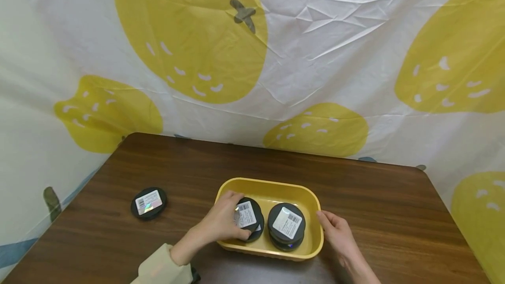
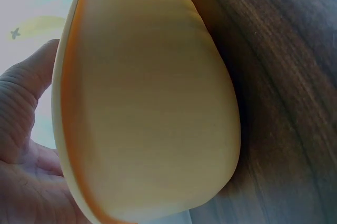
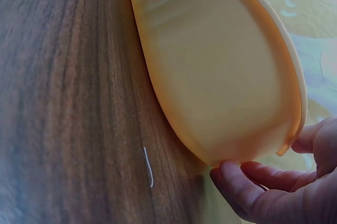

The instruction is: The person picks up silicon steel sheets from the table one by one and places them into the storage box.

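Note:
A yellow plastic bin [image 1: 272, 182] stands on the table, with two short stacks of flat black discs in it, each topped by a white label. My left hand [image 1: 222, 218] reaches over the bin's left end and grips the top black disc [image 1: 252, 214] of the left stack, thumb at the near edge and fingers at the far edge. The right stack [image 1: 286, 222] lies untouched beside it. My right hand [image 1: 339, 233] holds the bin's right end by the rim, thumb on top and fingers [image 3: 237, 182] against the outer wall. In the left wrist view the bin's wall hides the discs.
Another labelled black disc [image 1: 148, 203] lies on the brown wooden table [image 1: 189, 161], left of the bin. A thin white strip [image 3: 148, 167] lies on the wood in the right wrist view. Behind the table hangs a fruit-print cloth [image 1: 323, 78].

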A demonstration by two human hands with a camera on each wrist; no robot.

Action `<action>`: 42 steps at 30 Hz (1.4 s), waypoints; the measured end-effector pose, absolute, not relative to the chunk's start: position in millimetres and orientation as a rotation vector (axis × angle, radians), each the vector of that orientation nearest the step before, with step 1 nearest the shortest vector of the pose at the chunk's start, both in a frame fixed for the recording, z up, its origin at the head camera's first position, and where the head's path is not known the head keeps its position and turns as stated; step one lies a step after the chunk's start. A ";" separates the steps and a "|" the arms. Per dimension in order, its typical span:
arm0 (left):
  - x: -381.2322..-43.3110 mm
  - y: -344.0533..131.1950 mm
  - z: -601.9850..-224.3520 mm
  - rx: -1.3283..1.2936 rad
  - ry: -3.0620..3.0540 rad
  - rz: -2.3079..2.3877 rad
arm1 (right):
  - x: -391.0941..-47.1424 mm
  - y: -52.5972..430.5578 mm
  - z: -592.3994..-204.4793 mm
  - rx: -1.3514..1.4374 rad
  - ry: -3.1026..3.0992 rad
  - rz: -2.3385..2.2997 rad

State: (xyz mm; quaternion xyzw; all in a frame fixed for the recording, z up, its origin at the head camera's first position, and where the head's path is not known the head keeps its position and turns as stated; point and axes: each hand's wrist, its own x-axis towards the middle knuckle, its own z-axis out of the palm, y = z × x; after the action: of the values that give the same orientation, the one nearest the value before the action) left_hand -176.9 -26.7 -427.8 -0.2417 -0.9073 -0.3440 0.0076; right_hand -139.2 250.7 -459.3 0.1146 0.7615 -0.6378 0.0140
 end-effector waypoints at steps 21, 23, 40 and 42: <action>-177.2 -20.1 -432.4 -0.781 -2.881 -1.078 | -138.8 250.8 -458.6 0.364 2.378 -1.967; -177.4 -19.5 -433.1 -0.781 -2.882 -1.073 | -138.7 251.0 -458.5 0.367 2.380 -1.964; -177.3 -17.9 -436.3 -0.807 -2.871 -1.074 | -138.4 251.5 -460.8 0.376 2.356 -1.994; -177.7 -17.7 -436.3 -0.808 -2.871 -1.075 | -138.6 251.7 -461.0 0.372 2.352 -1.997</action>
State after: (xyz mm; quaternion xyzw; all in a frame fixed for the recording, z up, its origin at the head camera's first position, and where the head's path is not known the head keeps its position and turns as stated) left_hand -177.7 -17.7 -436.3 -0.2549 -0.9054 -0.3392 -0.0143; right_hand -138.6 251.7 -461.0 0.1197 0.7568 -0.6423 0.0168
